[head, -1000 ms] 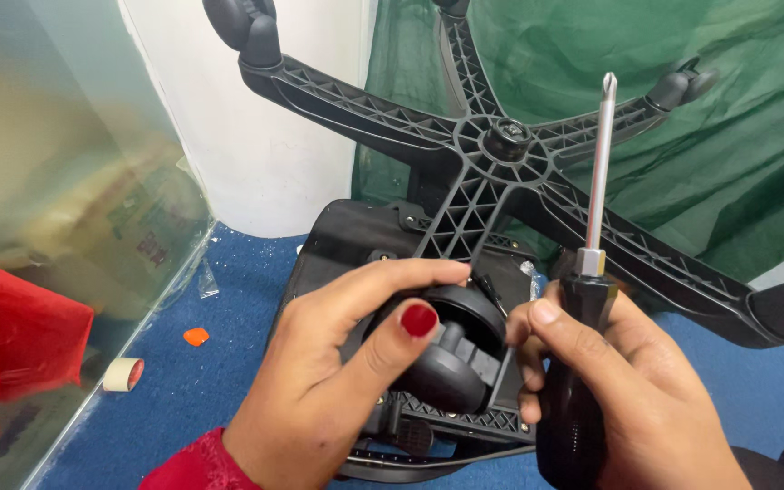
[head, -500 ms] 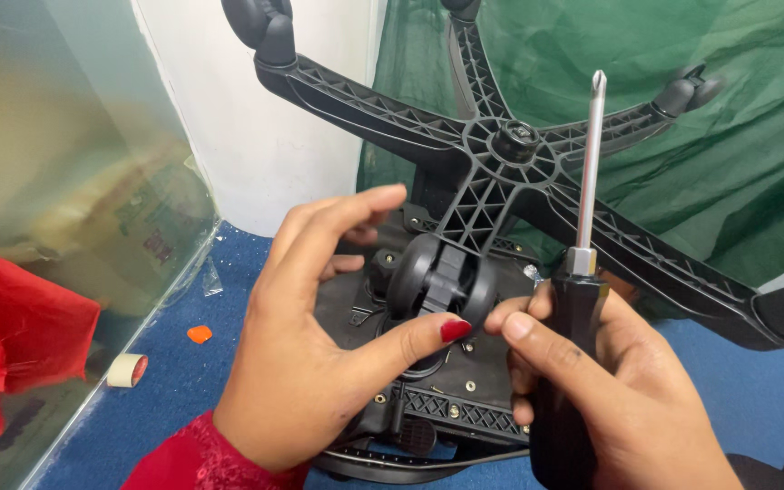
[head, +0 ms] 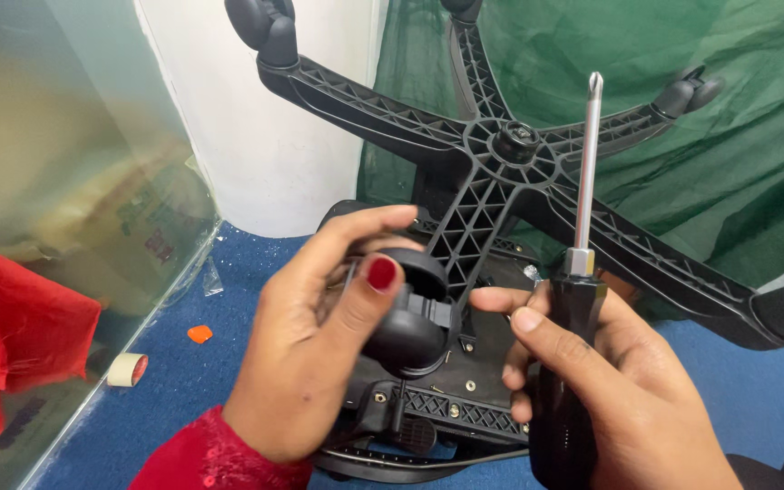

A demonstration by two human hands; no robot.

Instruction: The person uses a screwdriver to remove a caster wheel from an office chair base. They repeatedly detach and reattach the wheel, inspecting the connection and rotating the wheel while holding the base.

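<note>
An upturned office chair lies before me, its black five-armed base (head: pixel 492 172) pointing up. My left hand (head: pixel 319 345) grips a black caster wheel (head: pixel 410 313) at the end of the arm nearest me, thumb on top. My right hand (head: pixel 610 390) holds a black-handled screwdriver (head: pixel 578 272) upright, its metal tip pointing up. The right forefinger reaches toward the caster. Below the hands is the chair's black seat mechanism plate (head: pixel 451 399) with small screws.
Other casters (head: pixel 265 27) (head: pixel 691 91) sit on the far arms. A green mesh cloth (head: pixel 710 163) hangs behind. A frosted glass panel (head: pixel 56 181) stands at left with red fabric (head: pixel 11 345), a tape roll (head: pixel 126 369) and an orange scrap (head: pixel 199 333) on blue carpet.
My left hand opened over the caster half a second ago and has closed on it again, thumb on top. The screwdriver stayed upright in my right hand.
</note>
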